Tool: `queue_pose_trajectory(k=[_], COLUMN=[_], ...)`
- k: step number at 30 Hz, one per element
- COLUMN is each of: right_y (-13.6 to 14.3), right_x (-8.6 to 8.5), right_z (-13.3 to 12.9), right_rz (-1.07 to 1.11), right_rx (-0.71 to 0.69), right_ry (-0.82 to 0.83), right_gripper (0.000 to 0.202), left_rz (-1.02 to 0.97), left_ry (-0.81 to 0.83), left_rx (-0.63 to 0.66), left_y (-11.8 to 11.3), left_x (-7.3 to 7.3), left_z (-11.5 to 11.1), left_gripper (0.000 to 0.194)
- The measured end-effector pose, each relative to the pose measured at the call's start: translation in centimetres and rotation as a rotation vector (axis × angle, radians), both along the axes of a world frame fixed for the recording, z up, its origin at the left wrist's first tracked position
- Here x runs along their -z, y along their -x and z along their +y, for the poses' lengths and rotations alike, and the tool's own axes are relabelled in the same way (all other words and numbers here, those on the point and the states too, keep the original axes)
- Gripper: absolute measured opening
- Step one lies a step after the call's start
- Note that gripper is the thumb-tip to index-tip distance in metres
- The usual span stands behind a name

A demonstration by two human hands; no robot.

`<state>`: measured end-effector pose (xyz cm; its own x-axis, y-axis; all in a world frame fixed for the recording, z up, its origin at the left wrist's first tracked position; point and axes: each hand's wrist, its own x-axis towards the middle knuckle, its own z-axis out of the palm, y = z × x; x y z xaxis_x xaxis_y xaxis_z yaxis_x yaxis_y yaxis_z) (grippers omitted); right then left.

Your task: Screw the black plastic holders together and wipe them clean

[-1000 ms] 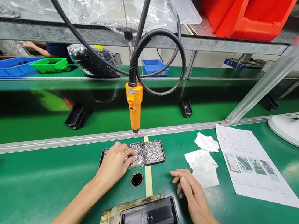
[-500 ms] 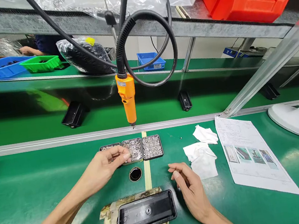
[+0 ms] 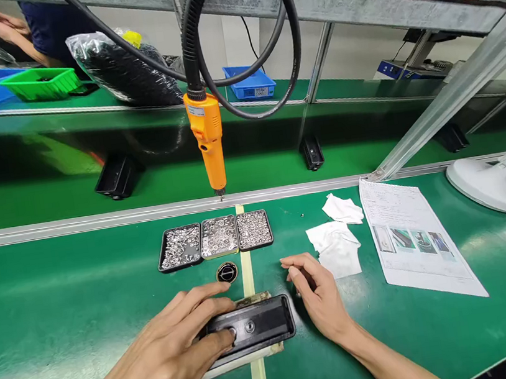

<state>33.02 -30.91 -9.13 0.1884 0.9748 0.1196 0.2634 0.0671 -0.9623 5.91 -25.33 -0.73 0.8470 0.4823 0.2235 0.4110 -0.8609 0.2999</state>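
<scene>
We work at a green bench (image 3: pixel 64 316), with a conveyor lane behind it where a black housing (image 3: pixel 115 179) rides. An orange electric screwdriver (image 3: pixel 209 142) hangs on its cable above the bench's far rail, untouched. To the right lie an instruction sheet (image 3: pixel 416 248) and some white wipes (image 3: pixel 336 247). Three small trays of screws and washers (image 3: pixel 215 238) sit side by side ahead of us, and a small dark round part (image 3: pixel 227 273) lies just in front of them.

Nearest us is the black plastic cover (image 3: pixel 258 327), lying flat on a worn fixture pad. Our left hand (image 3: pixel 176 351) lies over its left end, fingers spread flat, the fingertip pressing what looks like a small fastener at a hole near the middle; whether anything is pinched we cannot tell. Our right hand (image 3: pixel 317 296) rests on the bench just beside the cover's right end, fingers loosely curled and empty.

We judge this the seating step: the small piece placed in the cover. The next move calls for steadying the cover and bringing the driver down square onto that hole.
</scene>
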Motion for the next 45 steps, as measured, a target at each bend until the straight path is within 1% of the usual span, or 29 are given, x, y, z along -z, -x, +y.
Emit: queue_pose_trajectory(k=[2,4,6,8,10,14,18,21,25,28,29,30,31,33,34,35,36,38,40,42,45], right_y=[0.0,0.0,0.0,0.0,0.0,0.1,0.1,0.0,0.1,0.1,0.1,0.2,0.2,0.2,0.2,0.2,0.2,0.1,0.1,0.0,-0.1], right_x=[0.0,0.0,0.0,-0.1,-0.1,-0.2,-0.1,0.0,0.0,-0.1,-0.1,-0.1,-0.2,-0.2,-0.1,-0.1,-0.1,0.0,0.1,0.2,0.3], right_z=[0.1,0.1,0.2,0.2,0.2,0.1,0.1,0.1,0.1,0.2,0.2,0.2,0.2,0.2,0.2,0.2,0.2,0.2,0.2,0.2,0.2], right_rz=[-0.003,-0.005,-0.007,-0.011,-0.015,-0.024,-0.027,-0.026,-0.031,-0.032,-0.031,-0.029,-0.027,-0.022,-0.019,-0.017,-0.014,-0.011,-0.011,-0.012,-0.010], right_rx=[0.001,0.002,0.002,0.000,-0.003,-0.011,-0.010,-0.005,-0.003,-0.004,-0.004,-0.004,-0.003,-0.006,-0.008,-0.011,-0.013,-0.017,-0.019,-0.019,-0.017], right_ry=[-0.002,-0.001,0.001,0.004,0.007,0.009,0.005,0.006,0.011,0.008,0.006,0.002,-0.002,-0.008,-0.011,-0.012,-0.013,-0.013,-0.012,-0.010,-0.001], right_gripper=[0.024,0.025,0.025,0.025,0.025,0.026,0.026,0.025,0.024,0.025,0.026,0.026,0.027,0.027,0.027,0.028,0.028,0.027,0.026,0.026,0.026], left_rz=[-0.018,-0.021,0.028,0.086,0.111,0.127,0.111,0.095,0.055,0.045,0.023,-0.022,-0.087,-0.224,-0.250,-0.225,-0.149,-0.096,-0.070,-0.057,-0.050], left_ry=[-0.092,-0.138,-0.129,-0.114,-0.108,-0.101,-0.107,-0.073,0.019,0.117,0.152,0.183,0.207,0.208,0.195,0.151,0.120,0.103,0.094,0.083,0.093], left_rx=[0.029,0.049,0.030,0.018,0.043,0.103,0.151,0.163,0.127,0.117,0.093,0.043,-0.042,-0.276,-0.377,-0.447,-0.491,-0.508,-0.496,-0.486,-0.488], left_y=[0.6,1.4,2.1,2.7,2.9,2.6,1.5,0.9,0.5,0.8,1.1,1.6,2.1,3.3,3.9,4.4,4.8,5.1,4.6,3.7,2.5], left_x=[0.4,0.8,1.0,1.1,1.1,1.0,0.9,0.9,1.1,1.1,1.2,1.3,1.5,2.2,2.7,3.1,3.6,4.5,5.3,5.8,6.4], left_z=[0.0,-0.1,-0.3,-0.5,-0.6,-0.4,0.1,0.3,0.1,0.0,0.2,0.5,1.1,2.9,4.0,5.3,6.6,8.9,10.7,11.8,12.6], left_gripper=[0.036,0.036,0.035,0.042,0.049,0.059,0.061,0.059,0.055,0.049,0.045,0.041,0.036,0.028,0.024,0.024,0.027,0.030,0.028,0.025,0.022])
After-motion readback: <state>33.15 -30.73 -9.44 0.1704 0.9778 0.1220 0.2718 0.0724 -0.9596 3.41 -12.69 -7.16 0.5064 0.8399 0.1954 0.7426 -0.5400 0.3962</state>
